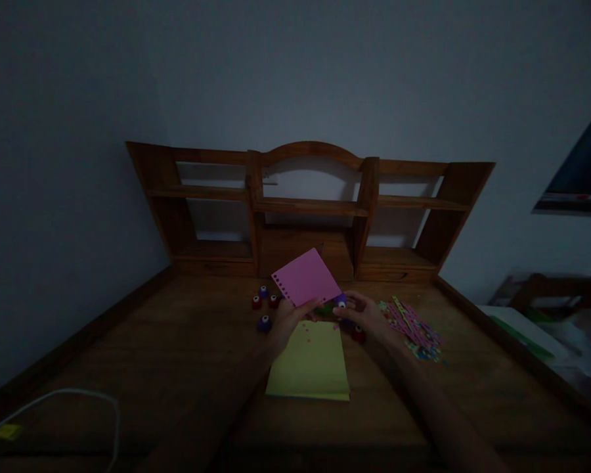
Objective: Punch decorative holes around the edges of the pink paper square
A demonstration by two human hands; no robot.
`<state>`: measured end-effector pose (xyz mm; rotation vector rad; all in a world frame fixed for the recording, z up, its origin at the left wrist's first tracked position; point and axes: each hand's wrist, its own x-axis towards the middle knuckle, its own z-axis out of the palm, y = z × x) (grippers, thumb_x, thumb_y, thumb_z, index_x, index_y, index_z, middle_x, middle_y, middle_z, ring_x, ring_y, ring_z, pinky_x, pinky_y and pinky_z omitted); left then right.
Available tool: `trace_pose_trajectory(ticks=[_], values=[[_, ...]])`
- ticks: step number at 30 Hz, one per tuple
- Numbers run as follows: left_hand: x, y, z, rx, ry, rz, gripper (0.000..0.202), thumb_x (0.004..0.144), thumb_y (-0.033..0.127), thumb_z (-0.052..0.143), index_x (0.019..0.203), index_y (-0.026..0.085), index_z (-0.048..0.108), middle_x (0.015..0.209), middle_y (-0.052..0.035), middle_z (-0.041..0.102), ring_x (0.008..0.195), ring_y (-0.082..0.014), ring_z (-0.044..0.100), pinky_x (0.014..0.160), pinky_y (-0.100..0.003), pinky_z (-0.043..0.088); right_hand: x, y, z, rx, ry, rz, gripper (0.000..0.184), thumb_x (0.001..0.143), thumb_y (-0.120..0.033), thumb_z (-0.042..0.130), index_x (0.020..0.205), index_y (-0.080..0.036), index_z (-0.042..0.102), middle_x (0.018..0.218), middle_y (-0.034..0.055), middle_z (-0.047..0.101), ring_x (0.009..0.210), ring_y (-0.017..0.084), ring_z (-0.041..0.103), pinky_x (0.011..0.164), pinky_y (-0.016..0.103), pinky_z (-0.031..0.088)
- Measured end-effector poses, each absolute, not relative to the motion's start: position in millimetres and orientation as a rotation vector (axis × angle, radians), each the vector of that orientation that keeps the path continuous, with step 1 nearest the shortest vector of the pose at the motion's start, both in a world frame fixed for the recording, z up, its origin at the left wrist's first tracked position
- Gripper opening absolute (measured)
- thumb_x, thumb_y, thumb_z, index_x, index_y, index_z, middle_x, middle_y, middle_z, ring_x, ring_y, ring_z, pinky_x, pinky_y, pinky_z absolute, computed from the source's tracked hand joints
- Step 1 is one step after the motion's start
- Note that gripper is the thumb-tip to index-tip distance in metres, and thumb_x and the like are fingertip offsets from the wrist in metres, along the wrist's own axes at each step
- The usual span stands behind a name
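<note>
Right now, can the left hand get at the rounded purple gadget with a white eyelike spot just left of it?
Probably, but not with that grip: the purple gadget is close beside the left hand, nothing visible between them, yet the hand holds the pink paper sheet with punched holes.

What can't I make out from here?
Head view: green thing, partly hidden by pink sheet and left hand.
Head view: purple piece, partly covered by right hand.
Head view: white cable, cut off by left and bottom edges.
Head view: paper bits, too small and dim to count.
</note>
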<state>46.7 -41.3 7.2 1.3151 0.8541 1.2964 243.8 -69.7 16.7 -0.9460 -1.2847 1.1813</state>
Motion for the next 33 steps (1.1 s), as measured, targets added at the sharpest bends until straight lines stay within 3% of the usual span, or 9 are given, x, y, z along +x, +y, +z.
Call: trace_pose_trajectory(ticks=[13,27,33], values=[[50,-37,3,1.460,0.838,1.342,0.027,0.079,0.040,0.067,0.084,0.015,0.060,0.074,-0.0056,0.066,0.049,-0.0135,0.057,0.046,-0.024,0.044,238,-67,13,-0.935,-1.444,1.241,0.044,0.061,-0.036,0.084,0.098,-0.021,0.068,0.093,0.0041,0.072,0.083,0.020,0.066,0.073,0.030,0.051],[51,-37,0,1.523,0.831,1.331,0.027,0.079,0.041,0.067,0.086,0.015,0.060,0.080,-0.0076,0.068,0.046,-0.0118,0.053,0.042,-0.025,0.041,238,-67,9,-0.890,-1.408,1.259,0.040,0.063,-0.033,0.083,0.099,-0.022,0.069,0.095,0.0040,0.073,0.083,0.019,0.067,0.073,0.028,0.051],[52,-36,-8,1.582,0.882,1.292,0.028,0.079,0.042,0.067,0.082,0.014,0.064,0.068,-0.0061,0.066,0.046,-0.0123,0.053,0.043,-0.023,0.040,240,-67,9,-0.877,-1.391,1.280,0.041,0.064,-0.031,0.083,0.101,-0.021,0.068,0.103,0.0063,0.072,0.088,0.020,0.067,0.071,0.028,0.050]])
